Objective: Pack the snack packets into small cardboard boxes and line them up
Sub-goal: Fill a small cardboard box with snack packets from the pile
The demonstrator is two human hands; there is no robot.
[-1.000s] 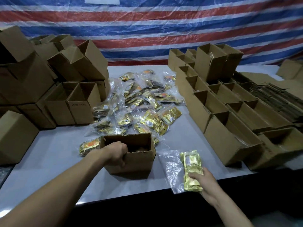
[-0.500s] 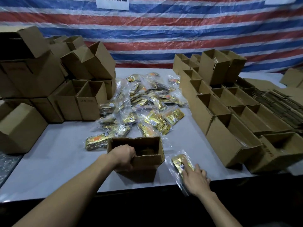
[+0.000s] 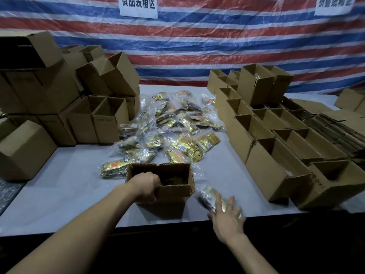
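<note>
Gripping the near-left wall of one open cardboard box (image 3: pixel 173 189), the left grip (image 3: pixel 147 186) has fingers curled over the rim. Box sits close to the near edge of the pale grey tabletop (image 3: pixel 59 184); interior is dark, contents not legible.

Right grip (image 3: pixel 227 216): fingers straight and spread, nothing clasped, fingertips on one snack packet (image 3: pixel 208 195) lying flat just right of the box. Packet is motion-blurred. Wrist overhangs the tabletop's near edge.

Counts:
- One lone packet (image 3: pixel 113 167) just beside the box's far-left corner.
- Packet pile (image 3: pixel 167 133) mid-table, gold in clear wrap; overlapping, not countable.
- Right file of open boxes (image 3: pixel 276 171) runs away from the near edge, at least four in the line nearest the pile, more behind.
- Two taller boxes (image 3: pixel 256 86) stand upright at its far end.
- Flattened cardboard stack (image 3: pixel 335 131) at far right.
- Left box stack (image 3: pixel 49 86), jumbled; one closed box (image 3: pixel 25 149) at the near left.

Open room: bare tabletop left of the held box, and a bare lane between pile and right file.

Backdrop: red, white and blue striped tarp (image 3: pixel 197 46) with two white paper signs (image 3: pixel 138 5).
</note>
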